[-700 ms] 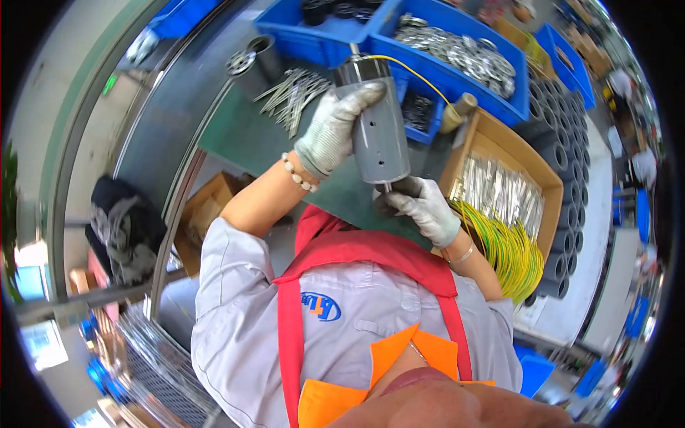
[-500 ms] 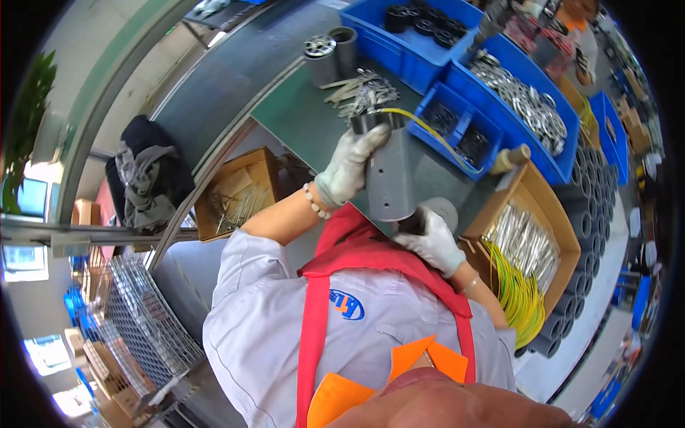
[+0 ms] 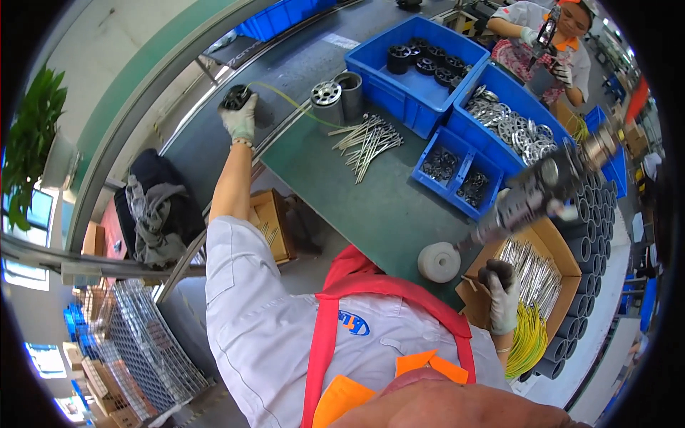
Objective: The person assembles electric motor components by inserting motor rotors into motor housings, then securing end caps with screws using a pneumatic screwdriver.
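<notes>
My left hand [image 3: 241, 120], in a white glove, reaches far out to the left over the grey conveyor [image 3: 291, 71]. Its fingers are closed round a cylinder with a black end cap [image 3: 236, 97]; a yellow-green wire [image 3: 289, 100] trails from the cap to the right. Much of the cylinder's body is hidden by the hand. Beside the carton of metal rods [image 3: 531, 274] is my right hand [image 3: 502, 296], its dark-tipped fingers curled in; what they hold, if anything, is hidden. Above it hangs a power screwdriver [image 3: 528, 196], blurred, its tip near a pale round block [image 3: 439, 262].
On the green bench [image 3: 321, 167] lie several loose bolts [image 3: 369, 146], beside two grey cylinders [image 3: 328, 103]. Blue bins hold black caps [image 3: 428, 65], metal rings [image 3: 510, 125] and small parts [image 3: 442, 164]. Grey tubes [image 3: 589, 250] are stacked right. A co-worker [image 3: 546, 43] stands opposite.
My left hand has carried the capped cylinder from the bench's front out left over the conveyor. My right hand has left its lower end and moved right. The screwdriver now hangs over the bench's right.
</notes>
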A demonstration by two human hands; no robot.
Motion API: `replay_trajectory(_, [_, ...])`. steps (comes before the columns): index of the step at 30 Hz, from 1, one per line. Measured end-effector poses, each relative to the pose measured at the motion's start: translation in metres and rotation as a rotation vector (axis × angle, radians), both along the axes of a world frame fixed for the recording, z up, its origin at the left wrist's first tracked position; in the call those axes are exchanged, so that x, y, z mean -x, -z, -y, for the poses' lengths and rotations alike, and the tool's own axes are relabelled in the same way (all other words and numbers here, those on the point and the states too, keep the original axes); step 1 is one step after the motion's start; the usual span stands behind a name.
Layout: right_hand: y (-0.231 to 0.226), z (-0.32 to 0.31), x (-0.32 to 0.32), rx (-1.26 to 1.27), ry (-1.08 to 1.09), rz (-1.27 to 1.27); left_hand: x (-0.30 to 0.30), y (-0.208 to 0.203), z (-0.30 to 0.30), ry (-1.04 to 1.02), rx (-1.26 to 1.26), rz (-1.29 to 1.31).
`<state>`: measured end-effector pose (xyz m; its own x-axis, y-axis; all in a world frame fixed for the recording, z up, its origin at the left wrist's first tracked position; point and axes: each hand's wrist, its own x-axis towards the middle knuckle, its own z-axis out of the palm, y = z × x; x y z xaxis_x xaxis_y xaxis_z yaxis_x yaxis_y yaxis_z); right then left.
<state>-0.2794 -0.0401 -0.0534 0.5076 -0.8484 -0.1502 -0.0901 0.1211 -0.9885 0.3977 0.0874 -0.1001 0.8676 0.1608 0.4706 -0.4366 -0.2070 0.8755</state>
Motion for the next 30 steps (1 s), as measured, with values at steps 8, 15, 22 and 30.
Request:
replay_trajectory(8, [-0.018, 0.04, 0.028, 0.245, 0.333, -0.031, -0.027, -0.016, -0.073, -0.228, -0.697, -0.052])
replay_trajectory(15, [-0.055, 0.069, 0.004, 0.348, 0.413, -0.06, -0.028, 0.032, -0.078, 0.093, -1.504, -0.106])
replay_trajectory(22, [-0.035, 0.197, -0.021, 0.546, 0.416, -0.128, -0.025, 0.031, -0.058, -0.16, -1.638, -0.143])
replay_trajectory(30, [-0.003, 0.353, -0.059, 0.66, -0.025, -1.494, -0.037, 0.06, -0.06, 0.028, -0.859, 0.06])
